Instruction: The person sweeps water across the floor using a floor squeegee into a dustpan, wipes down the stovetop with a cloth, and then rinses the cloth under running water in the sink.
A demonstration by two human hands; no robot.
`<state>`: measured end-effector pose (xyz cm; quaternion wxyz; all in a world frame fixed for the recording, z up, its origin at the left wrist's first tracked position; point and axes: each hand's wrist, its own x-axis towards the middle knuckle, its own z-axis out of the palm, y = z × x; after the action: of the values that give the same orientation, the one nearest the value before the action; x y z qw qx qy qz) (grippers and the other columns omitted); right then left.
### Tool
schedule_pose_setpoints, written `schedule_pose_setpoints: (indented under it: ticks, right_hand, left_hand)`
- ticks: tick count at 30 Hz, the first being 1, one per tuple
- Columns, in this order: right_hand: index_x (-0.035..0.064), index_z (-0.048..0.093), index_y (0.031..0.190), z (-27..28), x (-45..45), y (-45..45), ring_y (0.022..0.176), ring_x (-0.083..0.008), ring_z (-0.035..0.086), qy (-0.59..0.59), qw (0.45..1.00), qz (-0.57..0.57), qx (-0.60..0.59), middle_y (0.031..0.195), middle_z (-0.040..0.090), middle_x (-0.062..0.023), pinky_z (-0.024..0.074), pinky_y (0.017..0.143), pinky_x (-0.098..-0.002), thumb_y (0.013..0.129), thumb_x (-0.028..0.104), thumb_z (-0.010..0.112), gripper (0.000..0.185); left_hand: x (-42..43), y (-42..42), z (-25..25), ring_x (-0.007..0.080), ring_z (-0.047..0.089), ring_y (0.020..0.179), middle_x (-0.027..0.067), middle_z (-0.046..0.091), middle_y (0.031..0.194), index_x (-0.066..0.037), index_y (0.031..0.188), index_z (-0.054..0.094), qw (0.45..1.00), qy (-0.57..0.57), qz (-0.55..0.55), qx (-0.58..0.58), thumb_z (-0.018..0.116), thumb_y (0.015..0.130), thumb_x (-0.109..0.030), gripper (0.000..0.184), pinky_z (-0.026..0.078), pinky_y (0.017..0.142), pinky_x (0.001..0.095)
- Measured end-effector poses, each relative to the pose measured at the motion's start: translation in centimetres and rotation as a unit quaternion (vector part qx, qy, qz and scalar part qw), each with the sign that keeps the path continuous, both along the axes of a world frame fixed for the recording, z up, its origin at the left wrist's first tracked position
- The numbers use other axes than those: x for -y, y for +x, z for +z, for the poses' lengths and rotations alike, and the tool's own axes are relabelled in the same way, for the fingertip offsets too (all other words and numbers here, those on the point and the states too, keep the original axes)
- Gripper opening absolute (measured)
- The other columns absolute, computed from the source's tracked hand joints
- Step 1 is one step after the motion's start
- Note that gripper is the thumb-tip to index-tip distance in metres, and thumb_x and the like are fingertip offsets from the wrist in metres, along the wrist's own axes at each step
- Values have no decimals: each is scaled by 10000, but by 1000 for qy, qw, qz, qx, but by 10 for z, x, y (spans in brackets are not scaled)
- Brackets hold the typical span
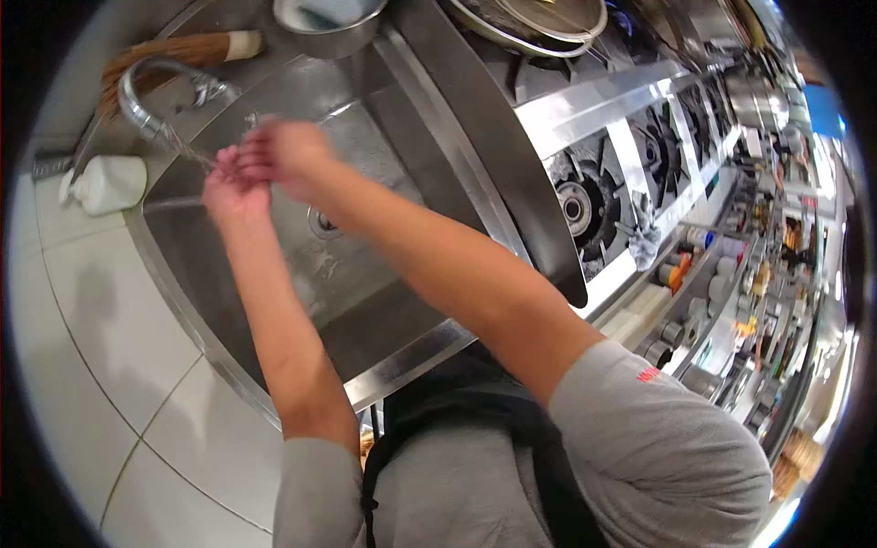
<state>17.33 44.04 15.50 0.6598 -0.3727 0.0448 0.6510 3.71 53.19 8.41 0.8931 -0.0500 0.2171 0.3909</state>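
Observation:
Both my hands are close together over the sink [365, 365], under water falling from the curved tap [137, 96]. My left hand [236, 190] has its palm turned up and its fingers look loosely apart, partly hidden by the other hand. Over it, smeared by motion, is my right hand [290, 157]; its fingers bend toward the left hand and their exact shape is unclear. No object shows in either hand. Below them the drain [322, 222] is partly covered by my right arm.
A white pump bottle [111, 184] stands left of the sink by the tiled wall [91, 365]. Behind the tap lies a straw brush [174, 55]. A metal bowl [331, 32] sits at the far rim. To the right, past a metal divider [484, 119], are stove burners [577, 208] and a pan [530, 41].

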Motion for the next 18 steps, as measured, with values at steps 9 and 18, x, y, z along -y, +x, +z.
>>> schedule_pose_setpoints:
  ticks: [9,18]
  right_hand:
    - [19,636,994,-45,0,17,770,-290,644,104,990,-29,-96,873,654,-120,570,726,-463,1055,249,444,306]
    - [-25,672,1267,-20,254,46,1264,-417,608,-257,491,646,525,1336,637,-261,460,1079,-527,1016,439,498,556]
  left_hand:
    - [47,64,62,261,668,1031,154,699,1059,-6,1115,634,943,232,-74,-228,610,963,-211,256,555,906,406]
    - [200,-102,16,238,597,1261,128,658,1369,-36,1393,616,574,334,-516,-541,593,1015,-434,550,439,1068,354]
